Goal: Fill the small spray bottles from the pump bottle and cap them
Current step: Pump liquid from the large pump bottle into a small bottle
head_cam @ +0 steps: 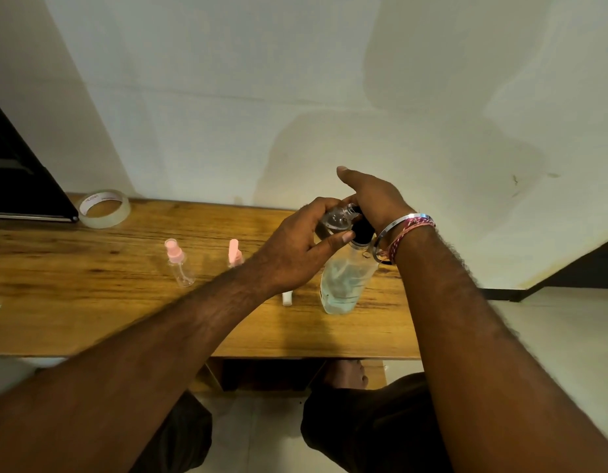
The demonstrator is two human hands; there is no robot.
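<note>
Left hand (295,247) grips a small clear plastic spray bottle (333,221), uncapped, fingers (324,203) curled over it and thumb clamped underneath, mouth held against the nozzle. Right hand (371,196) rests on the black pump head (362,230) of the tall clear pump bottle (343,281), palm down; thumb sticks out toward 12 o'clock, the other fingers hidden, so grip unclear. Pump bottle stands on the wooden tabletop (91,302) at about 3 o'clock of centre, part-full of clear liquid.

At 9 o'clock of the hands: one small clear bottle with pink sprayer (180,264), upright; a second pink sprayer (234,252), its bottle behind the left wrist. A small white piece (287,298) lies below that wrist, identity unsure. Roll of clear tape (104,208) at 10 o'clock, beside a dark flat object (19,179) cut by the frame edge.

Risks, as I judge: narrow mouth drifts off the nozzle and liquid spills down the fingers; a hard press tips the tall bottle; overfill unnoticed, since the fill level is masked by the hand.
</note>
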